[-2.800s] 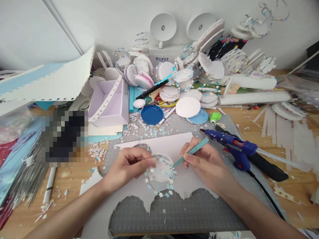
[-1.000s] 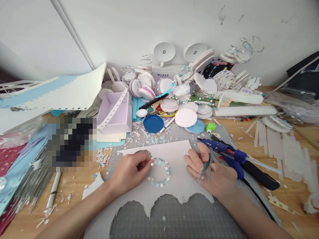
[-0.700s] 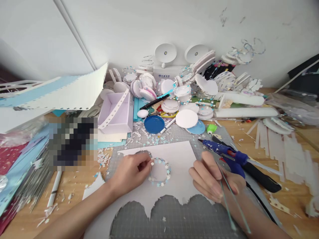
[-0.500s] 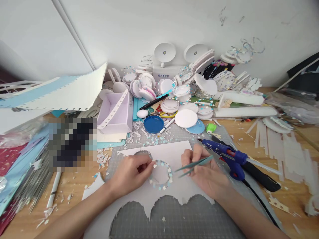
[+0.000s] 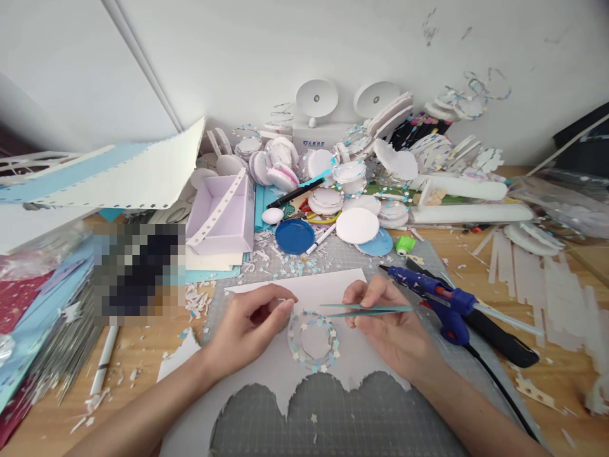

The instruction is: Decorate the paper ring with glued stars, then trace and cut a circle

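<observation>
My left hand [image 5: 252, 325] pinches the left edge of a clear ring dotted with tiny blue and white paper flowers [image 5: 314, 339], lifting it slightly above a white sheet of paper [image 5: 333, 289]. My right hand [image 5: 385, 327] is closed around teal tweezers [image 5: 366, 310], which lie nearly level with their tips pointing left, just above the ring's upper right edge. The sheet rests on a grey cutting mat [image 5: 342, 412].
A blue glue gun [image 5: 435, 298] lies right of my right hand with its black cord trailing toward me. Behind are a blue lid [image 5: 294, 235], a white foam disc [image 5: 357, 225], a lilac box [image 5: 223, 212] and several stacked discs. Paper stacks [image 5: 38, 304] fill the left.
My right hand swung the tweezers out to the right, then brought them back to point left over the ring. The left hand has raised and tilted the ring a little toward me.
</observation>
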The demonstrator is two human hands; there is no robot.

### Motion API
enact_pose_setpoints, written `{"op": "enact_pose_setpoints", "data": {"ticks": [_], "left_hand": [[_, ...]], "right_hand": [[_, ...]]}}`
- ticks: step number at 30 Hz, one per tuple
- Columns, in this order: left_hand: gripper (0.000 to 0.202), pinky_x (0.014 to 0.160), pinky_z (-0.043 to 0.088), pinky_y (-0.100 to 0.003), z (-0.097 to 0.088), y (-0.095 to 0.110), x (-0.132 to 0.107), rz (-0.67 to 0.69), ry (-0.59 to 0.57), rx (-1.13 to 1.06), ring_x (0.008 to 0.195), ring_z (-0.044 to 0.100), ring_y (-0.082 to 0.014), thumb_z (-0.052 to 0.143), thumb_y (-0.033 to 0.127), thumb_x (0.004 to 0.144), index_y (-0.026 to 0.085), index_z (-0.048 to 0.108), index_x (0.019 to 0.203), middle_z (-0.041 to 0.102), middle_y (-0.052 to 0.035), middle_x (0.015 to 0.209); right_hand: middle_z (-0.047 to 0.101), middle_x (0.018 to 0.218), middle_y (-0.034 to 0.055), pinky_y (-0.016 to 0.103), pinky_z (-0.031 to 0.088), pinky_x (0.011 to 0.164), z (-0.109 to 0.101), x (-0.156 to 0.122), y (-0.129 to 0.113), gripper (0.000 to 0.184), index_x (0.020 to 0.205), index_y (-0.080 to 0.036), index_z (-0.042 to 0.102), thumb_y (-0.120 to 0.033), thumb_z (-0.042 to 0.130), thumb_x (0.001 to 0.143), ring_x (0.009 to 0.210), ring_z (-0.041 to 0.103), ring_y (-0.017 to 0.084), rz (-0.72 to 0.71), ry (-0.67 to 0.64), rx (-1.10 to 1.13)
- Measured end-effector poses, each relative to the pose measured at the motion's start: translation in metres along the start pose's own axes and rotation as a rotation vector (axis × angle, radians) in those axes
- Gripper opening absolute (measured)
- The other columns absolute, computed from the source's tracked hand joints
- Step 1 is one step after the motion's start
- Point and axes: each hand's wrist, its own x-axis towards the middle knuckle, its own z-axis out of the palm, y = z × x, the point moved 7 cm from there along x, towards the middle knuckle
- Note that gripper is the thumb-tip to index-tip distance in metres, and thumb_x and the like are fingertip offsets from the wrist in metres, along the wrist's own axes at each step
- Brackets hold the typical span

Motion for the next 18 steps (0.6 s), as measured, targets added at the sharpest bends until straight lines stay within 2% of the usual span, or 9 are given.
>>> {"op": "enact_pose_setpoints", "data": {"ticks": [2,7,18], "left_hand": [[0.027,0.048,0.03,-0.023,-0.001,0.0,-0.002,-0.031,0.009,-0.142,0.051,0.038,-0.0104,0.053,0.038,0.089,0.015,0.067,0.095,0.047,0.0034,0.056],[0.017,0.047,0.026,-0.022,0.006,0.002,-0.005,-0.047,-0.074,-0.368,0.049,0.03,-0.0081,0.063,0.03,0.084,0.016,0.068,0.092,0.035,0.0069,0.053],[0.008,0.046,0.028,-0.021,0.008,0.002,-0.006,-0.08,-0.068,-0.487,0.049,0.032,-0.0072,0.067,0.024,0.08,0.016,0.069,0.082,0.032,0.0075,0.053]], "right_hand": [[0.062,0.091,-0.0001,0.023,0.047,0.068,0.003,-0.001,0.001,0.014,0.082,-0.024,0.059,-0.017,0.071,0.079,0.077,0.058,0.011,-0.003,-0.041,-0.031],[0.061,0.094,0.0018,0.026,0.049,0.068,0.009,-0.005,0.007,0.012,0.087,-0.024,0.058,-0.018,0.067,0.082,0.08,0.061,0.013,0.012,-0.117,-0.104],[0.061,0.096,0.0028,0.029,0.051,0.07,0.014,-0.009,0.007,0.012,0.089,-0.024,0.056,-0.017,0.065,0.084,0.08,0.062,0.014,0.0,-0.149,-0.194]]}}
